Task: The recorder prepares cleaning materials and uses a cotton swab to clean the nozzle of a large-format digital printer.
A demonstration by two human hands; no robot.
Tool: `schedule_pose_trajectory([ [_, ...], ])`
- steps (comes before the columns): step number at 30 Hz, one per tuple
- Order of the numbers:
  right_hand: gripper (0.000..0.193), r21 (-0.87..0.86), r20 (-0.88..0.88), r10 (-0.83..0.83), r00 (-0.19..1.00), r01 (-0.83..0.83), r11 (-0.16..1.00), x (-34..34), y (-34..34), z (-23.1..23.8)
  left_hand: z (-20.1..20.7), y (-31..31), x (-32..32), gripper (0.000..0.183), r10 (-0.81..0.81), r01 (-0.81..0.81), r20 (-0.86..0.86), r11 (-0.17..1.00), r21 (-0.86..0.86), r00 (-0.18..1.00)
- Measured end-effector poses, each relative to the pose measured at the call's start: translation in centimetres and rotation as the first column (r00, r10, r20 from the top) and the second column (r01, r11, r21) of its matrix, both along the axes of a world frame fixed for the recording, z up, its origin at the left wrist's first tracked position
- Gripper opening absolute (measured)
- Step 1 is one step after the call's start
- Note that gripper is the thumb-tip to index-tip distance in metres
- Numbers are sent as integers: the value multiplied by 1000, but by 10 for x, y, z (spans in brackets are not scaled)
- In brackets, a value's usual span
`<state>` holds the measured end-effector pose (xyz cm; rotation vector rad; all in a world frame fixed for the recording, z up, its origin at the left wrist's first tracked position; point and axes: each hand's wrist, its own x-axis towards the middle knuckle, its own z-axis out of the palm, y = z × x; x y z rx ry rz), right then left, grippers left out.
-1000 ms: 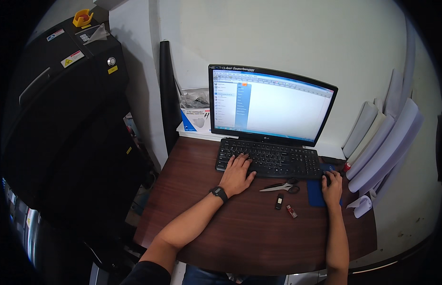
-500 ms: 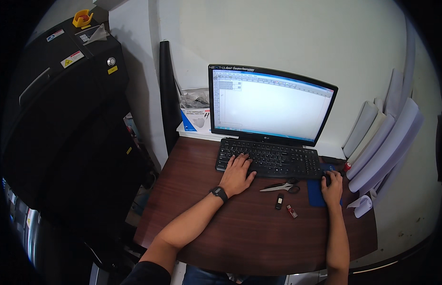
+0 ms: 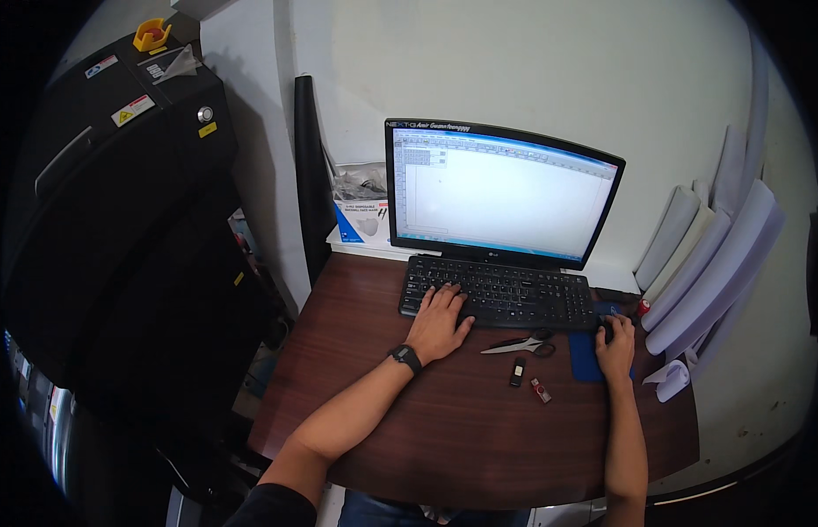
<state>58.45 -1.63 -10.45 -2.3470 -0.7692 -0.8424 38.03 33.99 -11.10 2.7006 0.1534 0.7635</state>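
My left hand (image 3: 440, 325) rests open on the left end of a black keyboard (image 3: 506, 294), its fingers spread over the keys and the thumb off the front edge. A black watch (image 3: 405, 357) circles that wrist. At the keyboard's right end, my right hand (image 3: 615, 350) is closed around a dark computer mouse (image 3: 607, 332), mostly hidden under the fingers, on a blue mouse pad (image 3: 586, 358). Behind the keyboard stands a monitor (image 3: 506, 198) showing a mostly blank white page with toolbars along its top.
Between my forearms lie scissors (image 3: 520, 345), a black USB stick (image 3: 517, 371) and a red one (image 3: 540, 391) on the brown table (image 3: 462, 439). White paper rolls (image 3: 712, 263) lean at the right. A large black machine (image 3: 119, 246) stands left; a box (image 3: 361, 222) sits beside the monitor.
On the screen, the tiny pointer mark has shifted right, away from the page's left edge. Both hands keep nearly the same places.
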Motion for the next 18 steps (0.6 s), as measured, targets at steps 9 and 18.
schedule_pose_trajectory([
  [9, 29, 12, -7, 11, 1000, -10, 1000, 2, -2, -2, 0, 0, 0, 53, -2, 2, -5, 1000, 1, 1000],
  [18, 29, 37, -50, 21, 999, -20, 999, 2, -4, -4, 1, 0, 0, 54, -2, 2, -17, 1000, 5, 1000],
])
